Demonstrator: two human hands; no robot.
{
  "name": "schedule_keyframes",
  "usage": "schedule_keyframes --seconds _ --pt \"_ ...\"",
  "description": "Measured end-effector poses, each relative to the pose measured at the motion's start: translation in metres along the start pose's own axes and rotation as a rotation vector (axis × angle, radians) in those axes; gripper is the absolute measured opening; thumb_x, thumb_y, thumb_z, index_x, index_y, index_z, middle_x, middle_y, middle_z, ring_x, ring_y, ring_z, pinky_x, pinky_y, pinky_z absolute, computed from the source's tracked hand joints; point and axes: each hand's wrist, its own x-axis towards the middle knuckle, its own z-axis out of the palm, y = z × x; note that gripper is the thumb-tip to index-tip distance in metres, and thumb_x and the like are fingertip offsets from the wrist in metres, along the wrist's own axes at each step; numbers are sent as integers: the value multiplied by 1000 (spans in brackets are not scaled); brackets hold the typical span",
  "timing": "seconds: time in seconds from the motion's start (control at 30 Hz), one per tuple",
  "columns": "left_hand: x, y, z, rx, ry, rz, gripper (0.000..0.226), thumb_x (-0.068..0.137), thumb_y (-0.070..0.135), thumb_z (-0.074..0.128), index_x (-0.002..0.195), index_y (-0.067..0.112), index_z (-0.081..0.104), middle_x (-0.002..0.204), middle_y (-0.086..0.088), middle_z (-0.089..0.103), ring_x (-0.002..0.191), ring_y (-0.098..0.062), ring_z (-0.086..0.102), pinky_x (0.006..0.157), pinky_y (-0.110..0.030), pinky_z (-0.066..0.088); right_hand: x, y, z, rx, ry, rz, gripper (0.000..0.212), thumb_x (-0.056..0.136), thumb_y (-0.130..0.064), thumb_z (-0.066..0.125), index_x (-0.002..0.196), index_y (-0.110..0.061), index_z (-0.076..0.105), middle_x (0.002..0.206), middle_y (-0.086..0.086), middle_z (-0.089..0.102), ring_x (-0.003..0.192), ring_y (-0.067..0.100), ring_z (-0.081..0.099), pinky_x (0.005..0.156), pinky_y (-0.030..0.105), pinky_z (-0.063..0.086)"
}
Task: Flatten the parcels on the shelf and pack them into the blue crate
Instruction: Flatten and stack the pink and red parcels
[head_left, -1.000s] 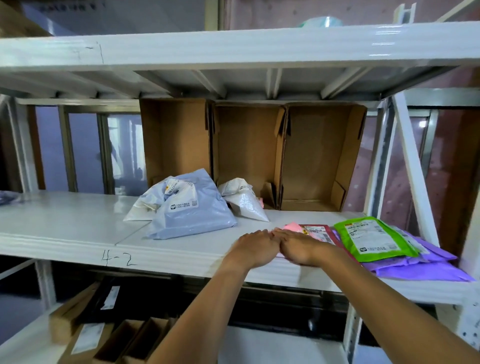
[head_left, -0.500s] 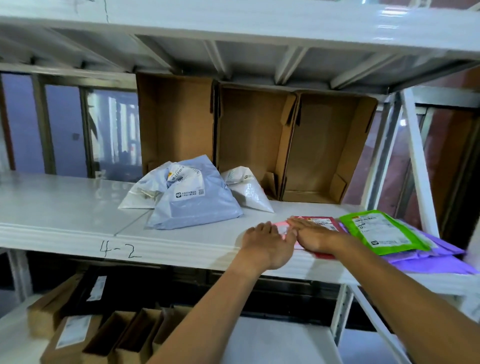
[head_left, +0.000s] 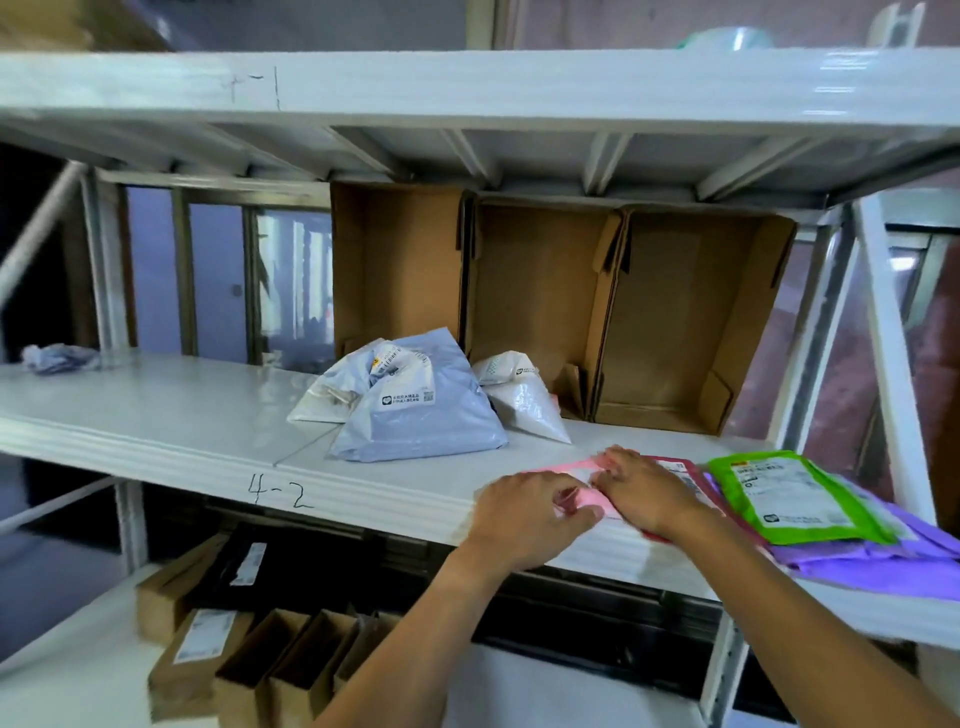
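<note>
Side-lying cardboard boxes (head_left: 675, 322) behind parcels (head_left: 415, 415)

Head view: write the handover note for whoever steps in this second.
Left hand: pinches the left end of the pink parcel, near the front edge of the shelf.
Right hand: lies on the same parcel; grip unclear.
Lying flat at the right: green parcel on top of the purple parcels.
Puffy, untouched: grey-blue parcel and two white parcels, in front of the cardboard boxes.
Blue crate: not in view; nothing visibly packed.
Left to do: finish the pink one, flatten the puffy three, pack everything.
</note>
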Motion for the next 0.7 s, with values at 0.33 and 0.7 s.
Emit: schedule_keyframes --seconds 0.33,0.7 --pt "-3 32 34 220 372 -32 59 88 70 41 80 24 78 88 -1 65 74 -25 64 65 -34 52 -16 5 -4 88 468 9 30 97 -35 50 102 -13 70 112 5 61 103 22 53 79 31 37" --pt "30 51 4 5 32 -75 35 92 39 51 89 16 77 97 -9 67 94 -28 58 76 -32 45 -23 3 -11 243 355 65 27 91 -36 58 85 -17 75 88 1 71 80 19 60 69 29 43"
